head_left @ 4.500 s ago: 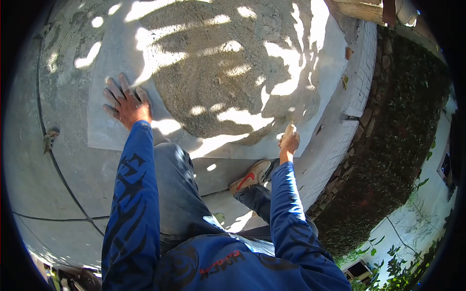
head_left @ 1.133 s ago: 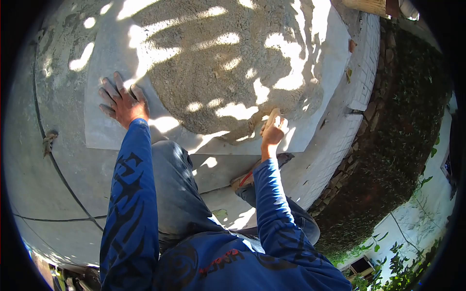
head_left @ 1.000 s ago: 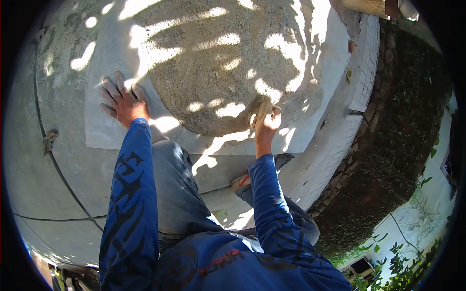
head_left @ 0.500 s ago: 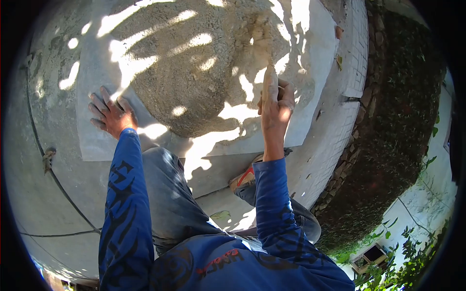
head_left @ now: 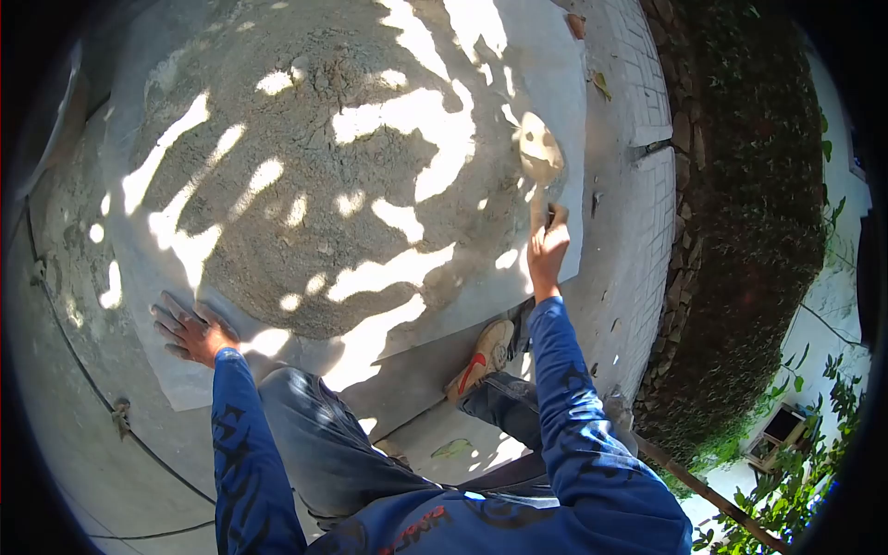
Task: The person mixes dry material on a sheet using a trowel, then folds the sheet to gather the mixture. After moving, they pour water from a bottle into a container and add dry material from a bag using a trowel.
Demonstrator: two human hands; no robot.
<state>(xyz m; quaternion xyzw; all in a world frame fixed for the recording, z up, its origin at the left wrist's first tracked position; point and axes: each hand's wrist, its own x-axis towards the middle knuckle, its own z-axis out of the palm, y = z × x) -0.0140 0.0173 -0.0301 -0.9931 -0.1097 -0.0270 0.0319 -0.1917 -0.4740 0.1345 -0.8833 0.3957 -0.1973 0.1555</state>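
"Since half a second ago, the right hand [head_left: 548,240] has swung outward with the trowel [head_left: 540,148], from over the mix [head_left: 310,171] to near the side of the sheet [head_left: 566,106]."

"How does that hand sit?"

"Narrow, fingers curled round the handle. The blade points ahead of it, pale with sun and spotted with shade."

"Is the blade touching anything?"

"It's at the mix's outer edge, but I can't tell whether it touches or sits just above."

"And the left hand [head_left: 192,331]?"

"Palm down on the sheet, fingers spread wide, holding nothing. It keeps to the same near corner as before, just beside the mix."

"Where does the mix lie, then?"

"Ahead of the left hand and across to its right. From the right hand, it spreads away ahead and to the left."

"What else is about?"

"A shoe [head_left: 483,363] is closer to the body than the right hand, a little to its left. A leaf [head_left: 601,85] lies ahead of that hand and to its right, past the sheet. The knotted cord [head_left: 121,421] runs along the floor [head_left: 79,472], left of the left hand."
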